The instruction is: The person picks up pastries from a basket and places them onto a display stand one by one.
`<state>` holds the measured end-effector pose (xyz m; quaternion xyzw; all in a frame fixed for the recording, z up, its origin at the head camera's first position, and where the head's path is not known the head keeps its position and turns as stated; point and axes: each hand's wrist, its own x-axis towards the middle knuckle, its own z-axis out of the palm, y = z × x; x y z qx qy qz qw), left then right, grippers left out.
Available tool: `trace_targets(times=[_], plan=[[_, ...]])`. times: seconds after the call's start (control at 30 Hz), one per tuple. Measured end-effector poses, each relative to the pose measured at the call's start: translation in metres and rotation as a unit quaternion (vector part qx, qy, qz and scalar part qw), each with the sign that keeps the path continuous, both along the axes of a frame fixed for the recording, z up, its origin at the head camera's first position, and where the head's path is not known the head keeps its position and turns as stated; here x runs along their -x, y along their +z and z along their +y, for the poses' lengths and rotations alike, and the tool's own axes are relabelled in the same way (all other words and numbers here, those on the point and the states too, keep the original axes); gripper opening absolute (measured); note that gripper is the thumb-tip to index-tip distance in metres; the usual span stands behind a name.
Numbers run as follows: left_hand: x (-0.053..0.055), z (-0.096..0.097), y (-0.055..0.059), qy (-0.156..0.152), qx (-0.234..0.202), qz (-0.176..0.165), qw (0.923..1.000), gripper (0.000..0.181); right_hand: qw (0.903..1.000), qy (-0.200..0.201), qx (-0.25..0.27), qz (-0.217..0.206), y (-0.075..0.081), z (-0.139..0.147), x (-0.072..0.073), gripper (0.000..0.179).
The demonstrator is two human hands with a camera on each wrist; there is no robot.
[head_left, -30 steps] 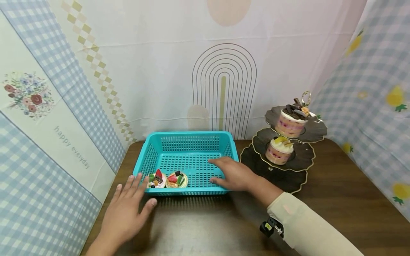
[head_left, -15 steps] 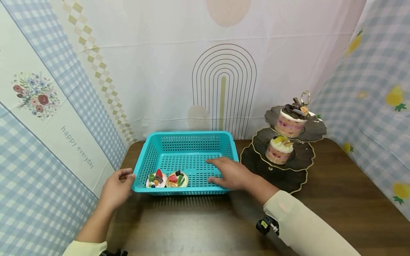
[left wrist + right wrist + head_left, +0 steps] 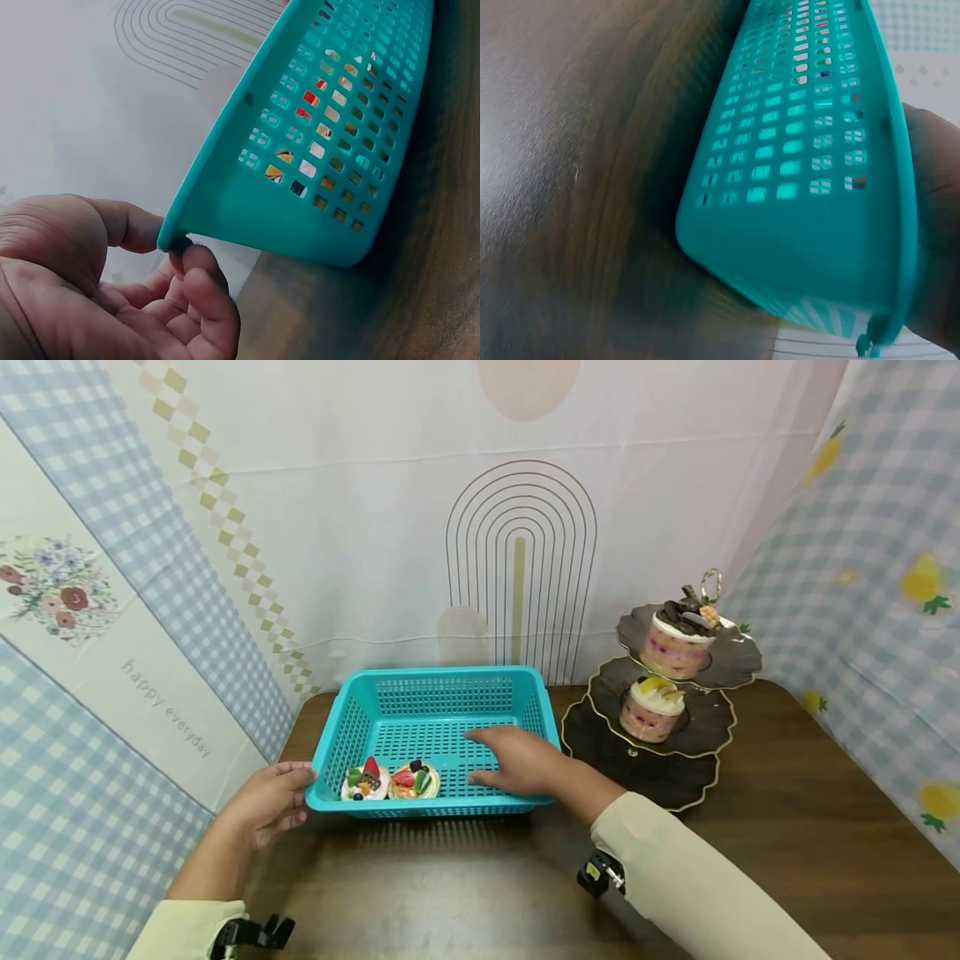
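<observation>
A turquoise plastic basket [image 3: 442,739] with slotted walls stands on the table. Its near left rim corner is pinched by my left hand [image 3: 273,797], thumb above and curled fingers beneath, as the left wrist view [image 3: 199,202] of the basket wall shows. Inside, at the near left, sit two small toy fruit tarts: one with a red strawberry cone [image 3: 365,781], one topped with fruit slices [image 3: 415,781]. My right hand [image 3: 517,764] reaches over the near right rim into the basket, thumb and index finger apart, nothing between them. The rim partly hides that hand [image 3: 934,202] in the right wrist view.
Right of the basket, a dark three-tier stand [image 3: 660,777] with gold edges overlaps the table's back. It carries a chocolate-topped cake cup [image 3: 677,643] and a cream-topped cake cup [image 3: 651,710]. Patterned cloths [image 3: 360,543] enclose the brown wooden table [image 3: 450,885].
My left hand has moved from over the basket's near left corner to outside it and taken hold of the rim. My right hand has shifted slightly left over the basket.
</observation>
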<state>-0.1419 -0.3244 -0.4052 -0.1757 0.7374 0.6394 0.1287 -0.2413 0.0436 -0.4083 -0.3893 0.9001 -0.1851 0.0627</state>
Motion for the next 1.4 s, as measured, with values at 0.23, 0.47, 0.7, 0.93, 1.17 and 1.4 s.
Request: trace_targets(times=[0.23,0.47,0.7,0.93,1.17,1.4], plan=[[0.004,-0.005,-0.005,-0.013,-0.072,-0.010,0.9973,0.037,0.9986,0.013,0.021,-0.047,-0.007,-0.021,0.007,0.066],[0.005,-0.006,-0.008,-0.018,-0.078,-0.008,0.9967,0.033,0.9968,0.020,0.002,-0.077,-0.014,-0.038,0.010,0.068],[0.004,-0.006,-0.008,-0.028,-0.057,0.002,0.9979,0.036,0.9959,0.022,-0.038,-0.079,-0.020,-0.051,0.011,0.072],[0.006,-0.007,-0.009,-0.024,-0.039,0.007,0.9989,0.038,0.9934,0.012,-0.072,-0.089,-0.020,-0.063,0.013,0.074],[0.008,0.000,-0.006,-0.011,-0.068,-0.003,0.9976,0.036,0.9918,0.009,-0.081,-0.098,-0.021,-0.068,0.012,0.074],[0.005,-0.002,-0.006,0.003,-0.066,-0.005,0.9978,0.032,0.9921,0.019,-0.094,-0.081,-0.026,-0.079,0.015,0.071]])
